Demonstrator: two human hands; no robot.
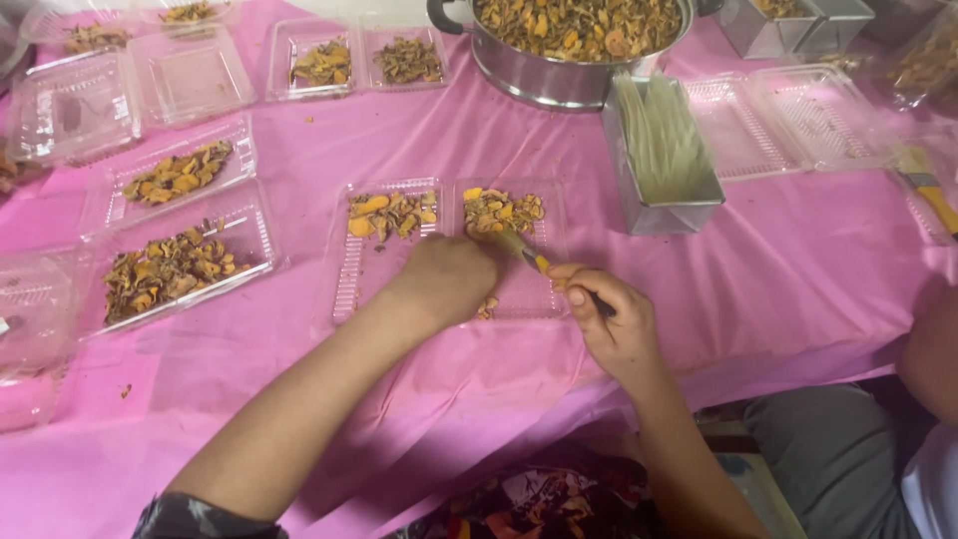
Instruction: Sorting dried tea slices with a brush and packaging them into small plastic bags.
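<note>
Head view: right hand [611, 324] pinches a yellow-handled brush [529, 255], its long axis slanting up-left into the clear tray [444, 299]; left hand [446, 279], fist closed, rests on that tray beside the bristles.

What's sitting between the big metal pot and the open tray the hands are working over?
Only bare pink tablecloth, seen from the head view, separates the metal pot from the open clear tray.

Bare left forearm [299, 409] with dark patterned sleeve edge at seven o'clock, bare right forearm [679, 449], floral garment at six o'clock
</note>
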